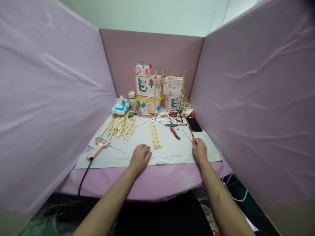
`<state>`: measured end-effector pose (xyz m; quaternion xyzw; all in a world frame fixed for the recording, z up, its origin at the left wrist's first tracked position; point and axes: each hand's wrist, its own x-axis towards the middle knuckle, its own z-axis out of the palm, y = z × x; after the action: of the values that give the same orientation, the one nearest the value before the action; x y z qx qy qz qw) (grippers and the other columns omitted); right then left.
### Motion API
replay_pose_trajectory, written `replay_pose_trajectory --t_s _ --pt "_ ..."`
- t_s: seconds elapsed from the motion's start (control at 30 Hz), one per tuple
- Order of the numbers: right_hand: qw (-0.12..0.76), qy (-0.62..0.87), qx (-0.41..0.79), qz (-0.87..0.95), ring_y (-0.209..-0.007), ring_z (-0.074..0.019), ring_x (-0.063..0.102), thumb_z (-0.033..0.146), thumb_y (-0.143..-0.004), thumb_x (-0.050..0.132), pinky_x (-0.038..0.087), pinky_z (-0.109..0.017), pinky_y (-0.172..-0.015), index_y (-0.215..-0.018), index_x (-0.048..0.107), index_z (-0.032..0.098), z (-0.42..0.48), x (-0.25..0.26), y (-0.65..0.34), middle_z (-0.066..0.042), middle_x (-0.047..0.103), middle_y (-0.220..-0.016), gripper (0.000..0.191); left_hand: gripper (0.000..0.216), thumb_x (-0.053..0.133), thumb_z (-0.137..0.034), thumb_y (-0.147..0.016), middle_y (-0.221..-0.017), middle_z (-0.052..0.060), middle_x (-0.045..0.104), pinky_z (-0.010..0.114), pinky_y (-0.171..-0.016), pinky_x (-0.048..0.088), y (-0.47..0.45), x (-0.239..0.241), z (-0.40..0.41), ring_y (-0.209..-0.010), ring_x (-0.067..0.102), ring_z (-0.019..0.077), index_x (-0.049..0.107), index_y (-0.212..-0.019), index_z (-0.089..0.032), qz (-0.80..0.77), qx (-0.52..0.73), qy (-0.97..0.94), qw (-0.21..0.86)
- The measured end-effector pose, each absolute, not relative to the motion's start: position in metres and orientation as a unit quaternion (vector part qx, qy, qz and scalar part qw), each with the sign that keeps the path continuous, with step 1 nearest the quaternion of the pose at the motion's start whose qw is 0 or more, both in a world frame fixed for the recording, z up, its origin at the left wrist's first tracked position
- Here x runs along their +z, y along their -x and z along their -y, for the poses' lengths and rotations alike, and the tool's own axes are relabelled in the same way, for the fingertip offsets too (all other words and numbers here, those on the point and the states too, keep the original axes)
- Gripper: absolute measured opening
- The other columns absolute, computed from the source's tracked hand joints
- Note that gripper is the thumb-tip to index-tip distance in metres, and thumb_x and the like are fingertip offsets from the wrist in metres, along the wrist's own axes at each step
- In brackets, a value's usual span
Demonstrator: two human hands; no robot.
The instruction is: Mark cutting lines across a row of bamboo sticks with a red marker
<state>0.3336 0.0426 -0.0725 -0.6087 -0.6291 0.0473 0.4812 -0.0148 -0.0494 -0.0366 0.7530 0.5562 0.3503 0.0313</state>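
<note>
My left hand (pixel 140 157) lies palm down on the white sheet (pixel 169 154), fingers loosely bent and holding nothing. Just beyond its fingertips, several pale wooden sticks (pixel 155 136) lie side by side in a neat row. At the right, my right hand (pixel 199 150) pinches the near end of a thin wooden stick (pixel 187 135), which points away to the left. A red marker pen (pixel 191 131) lies just past those fingers. Red-handled pliers (pixel 174 131) rest between the row of sticks and my right hand.
A pink glue gun (pixel 98 149) with a black cord lies left, near a heap of loose sticks (pixel 120 126). Behind stand decorated paper-and-stick lanterns (pixel 149 86), a white bottle (pixel 133 101) and a tissue pack (pixel 120 106). A black phone (pixel 194 124) lies right. Pink-covered panels enclose three sides.
</note>
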Motion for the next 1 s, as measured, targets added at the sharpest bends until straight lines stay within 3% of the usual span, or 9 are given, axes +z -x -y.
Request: replay_pose_trajectory --t_s 0.33,1.0 --pt "0.480 0.593 0.037 0.645 -0.095 -0.0277 0.061 0.017 -0.084 0.046 0.048 -0.044 -0.091 -0.087 0.070 0.019 -0.015 -0.076 -0.335 -0.013 0.068 -0.096 0.024 0.011 0.060 -0.025 -0.093 -0.104 0.008 0.067 0.043 -0.090 0.049 0.010 -0.036 0.049 -0.102 0.061 0.0266 0.067 -0.101 -0.021 -0.571 0.334 -0.750 0.025" --pt "0.484 0.594 0.039 0.641 -0.093 -0.0276 0.062 0.020 -0.082 0.046 0.048 -0.044 -0.089 -0.086 0.068 0.019 -0.016 -0.079 -0.338 -0.012 0.068 -0.096 0.023 0.012 0.058 -0.024 -0.095 -0.105 0.008 0.067 0.043 -0.091 0.047 0.009 -0.032 0.051 -0.105 0.059 0.0264 0.068 -0.098 -0.019 -0.585 0.338 -0.734 0.060"
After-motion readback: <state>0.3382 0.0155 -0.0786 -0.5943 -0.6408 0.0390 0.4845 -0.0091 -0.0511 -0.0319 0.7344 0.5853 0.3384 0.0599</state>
